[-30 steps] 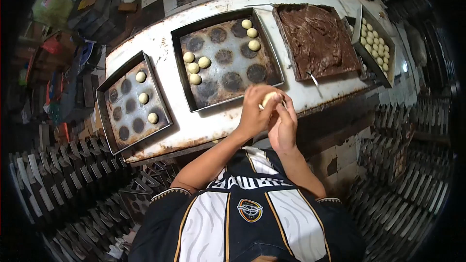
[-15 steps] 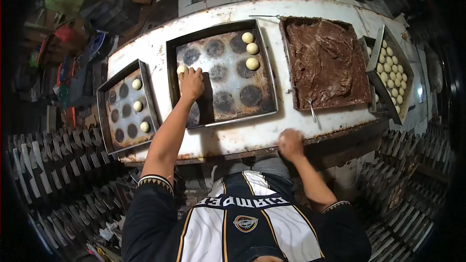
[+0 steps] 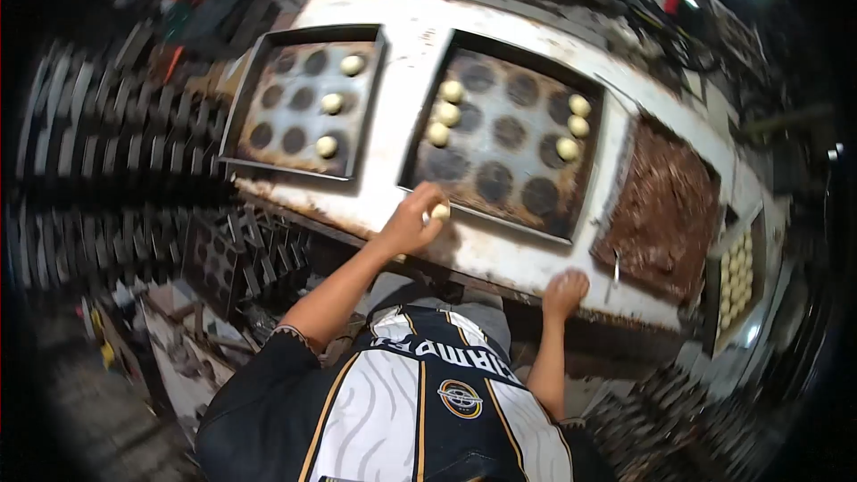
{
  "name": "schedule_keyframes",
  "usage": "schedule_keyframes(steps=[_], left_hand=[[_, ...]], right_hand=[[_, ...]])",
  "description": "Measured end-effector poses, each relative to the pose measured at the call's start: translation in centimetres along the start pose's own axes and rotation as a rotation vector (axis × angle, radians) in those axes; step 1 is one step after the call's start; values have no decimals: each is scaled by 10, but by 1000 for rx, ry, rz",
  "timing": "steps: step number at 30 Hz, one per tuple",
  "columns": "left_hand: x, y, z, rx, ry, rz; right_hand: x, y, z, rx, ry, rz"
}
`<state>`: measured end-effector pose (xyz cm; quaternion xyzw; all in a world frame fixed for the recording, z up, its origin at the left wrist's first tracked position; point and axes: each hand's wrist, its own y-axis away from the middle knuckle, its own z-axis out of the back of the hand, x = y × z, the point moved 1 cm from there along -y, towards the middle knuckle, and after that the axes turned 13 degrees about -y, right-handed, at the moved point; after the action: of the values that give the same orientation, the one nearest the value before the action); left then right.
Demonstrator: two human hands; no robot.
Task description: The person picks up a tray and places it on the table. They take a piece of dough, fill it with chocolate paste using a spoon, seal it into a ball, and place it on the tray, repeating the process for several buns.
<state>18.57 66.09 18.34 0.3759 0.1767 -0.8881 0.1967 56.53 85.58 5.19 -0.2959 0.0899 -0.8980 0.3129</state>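
Observation:
My left hand point(image 3: 420, 221) is closed round a pale dough ball point(image 3: 440, 211), just off the near left corner of the middle tray point(image 3: 511, 217). Inside that tray, three dough balls point(image 3: 449, 114) line the left side and three more point(image 3: 578, 127) the right side. My right hand point(image 3: 566, 293) rests at the table's near edge with its fingers curled; whether anything is inside them is hidden. A smaller tray point(image 3: 368, 98) on the left holds three spaced balls point(image 3: 332, 103).
A tray of brown chocolate-like paste point(image 3: 665, 205) with a spoon point(image 3: 616, 268) lies to the right. Beyond it, a box holds several dough balls point(image 3: 735, 281). Stacked dark metal trays point(image 3: 107, 143) stand at the left. The white table point(image 3: 402, 36) has a worn edge.
The view has turned, shifting the table. My left hand has left the middle tray's inside for its near left corner, and three balls now show along that tray's left side.

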Motion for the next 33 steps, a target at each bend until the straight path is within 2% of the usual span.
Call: schedule_keyframes(steps=[1, 2, 3, 4, 6, 7, 8, 9, 10, 11, 12, 13, 14, 16, 17, 18, 20, 21, 22, 23, 24, 25, 26, 27, 28, 29, 30, 31, 32, 33], left_hand=[[5, 16, 17, -37, 17, 50], [8, 35, 34, -63, 43, 100], [13, 54, 52, -70, 61, 153], [21, 70, 71, -75, 80, 198], [46, 105, 107, -74, 113, 252], [59, 124, 122, -90, 162, 290], [72, 142, 135, -97, 210, 327], [87, 160, 144, -95, 416, 433], [102, 175, 154, -127, 548, 476], [111, 186, 169, -146, 667, 478], [118, 192, 186, -172, 782, 475], [121, 197, 200, -243, 904, 402], [114, 201, 222, -270, 979, 377], [107, 210, 249, -455, 914, 408], [107, 210, 260, -508, 611, 465], [106, 214, 271, -491, 413, 542], [89, 213, 289, -591, 551, 571], [90, 219, 294, -563, 529, 603], [93, 224, 293, -537, 512, 630], [107, 231, 284, -533, 356, 646], [117, 235, 276, -435, 177, 700], [121, 229, 262, -440, 41, 621], [118, 216, 245, -431, -88, 523], [90, 194, 235, -304, 45, 577], [75, 171, 207, -250, 71, 429], [70, 157, 171, -18, 17, 315], [63, 146, 135, 223, -38, 182], [18, 120, 142, 216, 71, 142], [18, 112, 123, 379, 64, 258], [8, 101, 115, 423, 104, 206]], right_hand=[[-9, 10, 9, 79, -96, 18], [-13, 14, 19, 73, -80, -10], [-9, 13, 28, -24, -56, -23], [-23, 19, 28, -53, -65, -208], [3, -1, 22, -124, -179, -692], [21, -10, 4, 41, -463, -692], [79, -33, -14, 211, -743, -693], [194, -70, -24, 345, -766, -450], [268, -90, -47, 486, -865, -329], [347, -111, -61, 463, -743, 131], [425, -135, -67, 567, -793, 342], [486, -155, -82, 516, -742, 614], [538, -165, -111, 405, -892, 677], [607, -176, -186, 271, -1026, 880], [616, -170, -250, 550, -1103, 786], [610, -167, -297, 754, -835, 968], [602, -158, -299, 1075, -586, 852], [596, -149, -287, 700, -764, 827], [590, -146, -266, 515, -873, 766], [570, -139, -251, 357, -823, 657], [562, -132, -212, 300, -921, 492], [541, -118, -190, 335, -1020, 250], [530, -103, -153, 353, -976, 199], [513, -86, -138, 443, -1076, 146], [495, -67, -131, 613, -1192, 84], [480, -54, -120, 874, -1264, -51], [479, -51, -97, 1011, -1228, 27], [440, -48, -113, 1079, -1202, -24], [413, -55, -96, 939, -1006, -86], [392, -59, -69, 546, -897, 14]])
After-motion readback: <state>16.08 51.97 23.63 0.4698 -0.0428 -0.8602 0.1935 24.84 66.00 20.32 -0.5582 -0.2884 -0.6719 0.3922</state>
